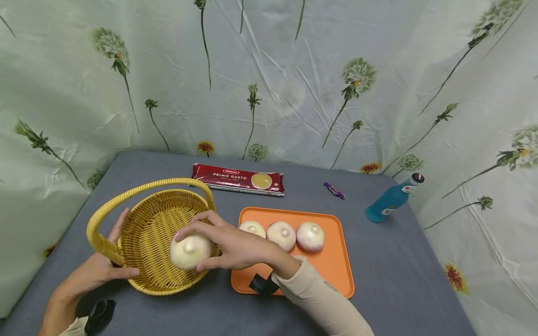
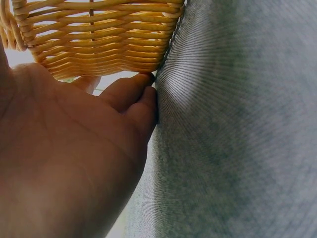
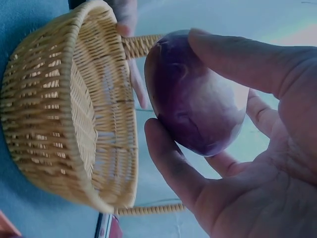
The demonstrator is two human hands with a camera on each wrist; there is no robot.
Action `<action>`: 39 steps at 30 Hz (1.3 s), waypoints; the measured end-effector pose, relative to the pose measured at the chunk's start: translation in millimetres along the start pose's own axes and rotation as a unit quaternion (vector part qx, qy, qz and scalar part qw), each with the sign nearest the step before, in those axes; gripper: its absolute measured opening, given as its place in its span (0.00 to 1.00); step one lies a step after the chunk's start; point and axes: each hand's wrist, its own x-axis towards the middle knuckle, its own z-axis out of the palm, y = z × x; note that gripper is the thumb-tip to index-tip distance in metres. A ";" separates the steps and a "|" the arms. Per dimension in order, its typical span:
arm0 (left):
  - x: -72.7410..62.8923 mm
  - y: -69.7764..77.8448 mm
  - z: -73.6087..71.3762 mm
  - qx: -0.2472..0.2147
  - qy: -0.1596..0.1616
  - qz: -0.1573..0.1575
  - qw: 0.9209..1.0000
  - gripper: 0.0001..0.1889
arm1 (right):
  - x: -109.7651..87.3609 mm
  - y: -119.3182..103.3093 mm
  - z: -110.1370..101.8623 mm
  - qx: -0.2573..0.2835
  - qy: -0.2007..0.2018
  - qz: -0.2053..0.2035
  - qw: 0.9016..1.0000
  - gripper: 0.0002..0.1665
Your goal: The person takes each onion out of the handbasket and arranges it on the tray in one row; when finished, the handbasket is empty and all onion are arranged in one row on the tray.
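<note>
My right hand (image 1: 235,245) grips a white-and-purple onion (image 1: 191,252) between thumb and fingers, over the right part of the yellow wicker basket (image 1: 155,226). The onion's glossy purple underside shows in the right wrist view, beside the basket's rim. On the basket's left side, my left hand (image 1: 94,273) holds the outer wall, thumb by the near rim and fingers behind the handle base. Low on the woven wall, the left wrist view shows those fingers (image 2: 131,94) near the cloth. Several similar onions (image 1: 281,236) sit in a row on an orange tray (image 1: 336,275), partly behind my right forearm.
A red packet (image 1: 238,179) lies behind the basket and tray. Farther right are a purple-wrapped candy (image 1: 334,190) and an upright blue bottle (image 1: 392,198) near the table's right edge. The basket's tall handle (image 1: 147,184) arches over its opening. Flowered cloth hangs behind the grey table.
</note>
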 end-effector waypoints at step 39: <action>0.5 4.3 -0.4 -0.006 -0.008 0.012 1.000 0.72 | -108.0 37.3 -33.9 0.090 0.164 0.105 0.977 0.33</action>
